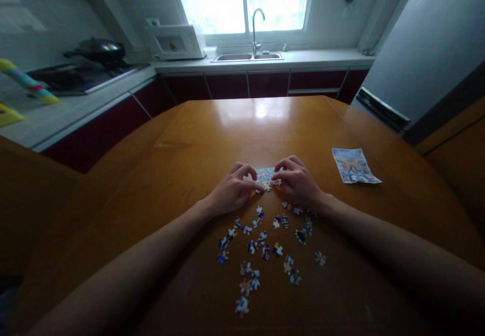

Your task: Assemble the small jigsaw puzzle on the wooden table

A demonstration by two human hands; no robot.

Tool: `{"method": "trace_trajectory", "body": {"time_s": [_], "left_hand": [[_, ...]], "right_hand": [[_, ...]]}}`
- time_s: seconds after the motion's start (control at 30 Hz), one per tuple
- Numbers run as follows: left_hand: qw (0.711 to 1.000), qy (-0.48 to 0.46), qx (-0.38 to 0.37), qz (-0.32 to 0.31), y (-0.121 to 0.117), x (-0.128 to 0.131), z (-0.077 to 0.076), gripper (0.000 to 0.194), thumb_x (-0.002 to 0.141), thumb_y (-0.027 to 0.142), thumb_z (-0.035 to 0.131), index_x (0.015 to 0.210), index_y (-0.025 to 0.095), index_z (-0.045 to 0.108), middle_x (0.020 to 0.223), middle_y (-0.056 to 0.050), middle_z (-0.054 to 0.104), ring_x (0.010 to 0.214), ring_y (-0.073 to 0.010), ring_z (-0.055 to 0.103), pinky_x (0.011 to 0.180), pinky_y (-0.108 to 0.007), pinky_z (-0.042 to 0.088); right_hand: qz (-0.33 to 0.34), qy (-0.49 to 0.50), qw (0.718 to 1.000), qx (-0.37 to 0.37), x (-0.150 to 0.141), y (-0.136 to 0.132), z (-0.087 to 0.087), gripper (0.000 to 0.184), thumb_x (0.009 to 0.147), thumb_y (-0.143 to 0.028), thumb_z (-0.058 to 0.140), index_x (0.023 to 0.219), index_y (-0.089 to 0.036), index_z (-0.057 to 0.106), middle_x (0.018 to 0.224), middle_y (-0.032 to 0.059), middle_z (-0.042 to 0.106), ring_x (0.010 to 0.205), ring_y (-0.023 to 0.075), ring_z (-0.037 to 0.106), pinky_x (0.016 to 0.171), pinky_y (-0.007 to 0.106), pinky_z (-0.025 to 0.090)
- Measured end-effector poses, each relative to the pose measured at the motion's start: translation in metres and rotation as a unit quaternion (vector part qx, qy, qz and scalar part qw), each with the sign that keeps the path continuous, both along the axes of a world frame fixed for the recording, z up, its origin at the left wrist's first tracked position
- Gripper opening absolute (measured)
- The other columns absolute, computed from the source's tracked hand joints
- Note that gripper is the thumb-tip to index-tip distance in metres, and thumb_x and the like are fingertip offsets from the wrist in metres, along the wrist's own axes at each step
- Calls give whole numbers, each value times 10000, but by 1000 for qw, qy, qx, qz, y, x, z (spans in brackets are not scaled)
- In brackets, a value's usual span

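Note:
A partly joined jigsaw puzzle (265, 176) with a pale, many-coloured print lies flat on the wooden table. My left hand (235, 188) grips its left side, with bent fingers at the upper corner and the thumb along the near edge. On the opposite side, my right hand (296, 179) has its fingers curled onto the puzzle's right edge. Parts of both side edges are hidden under the fingers. Nearer to me, loose jigsaw pieces (253, 246) are scattered singly and in small clusters. One piece (320, 258) lies apart beneath my right forearm.
A creased printed sheet (355, 165) rests on the table (212, 139) to the right. Beyond the table's far edge are a sink (233, 57) with a tap and a white microwave (178, 42). A black pan (100, 50) stands on the stove at left; a fridge (424, 48) is at right.

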State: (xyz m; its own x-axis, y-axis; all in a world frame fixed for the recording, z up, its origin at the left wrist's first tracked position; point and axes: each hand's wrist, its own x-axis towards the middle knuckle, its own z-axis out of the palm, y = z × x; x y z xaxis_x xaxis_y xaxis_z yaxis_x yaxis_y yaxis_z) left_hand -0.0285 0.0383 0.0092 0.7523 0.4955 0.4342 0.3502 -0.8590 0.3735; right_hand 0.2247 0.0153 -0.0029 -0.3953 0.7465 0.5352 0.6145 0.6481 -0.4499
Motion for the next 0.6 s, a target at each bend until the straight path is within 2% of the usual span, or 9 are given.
{"method": "trace_trajectory", "body": {"time_s": [0.13,0.37,0.6], "left_hand": [[1000,6,2,0,1,-1,-1,467,831,10,561,1084,346,763,1065,-59,573,1018,-225,470,910,-412,481],[1000,-8,1,-3,-1,1,1,399,887,61,567,1072,354,764,1037,-59,583,1004,-222,476,891,-399,488],[1000,2,4,-2,0,0,-1,436,854,23,547,1064,340,760,1052,-58,579,1024,-227,473,906,-406,482]], "right_hand": [[-22,24,999,3,2,1,-1,301,823,-47,574,858,-262,782,970,65,663,981,249,520,856,426,458],[60,-48,997,-16,-1,-4,5,228,863,-138,632,871,-300,793,1070,55,656,1044,249,504,900,421,451],[53,-66,996,-28,-5,-5,4,213,858,-136,646,869,-293,789,1095,57,668,1067,264,497,915,447,423]]}}
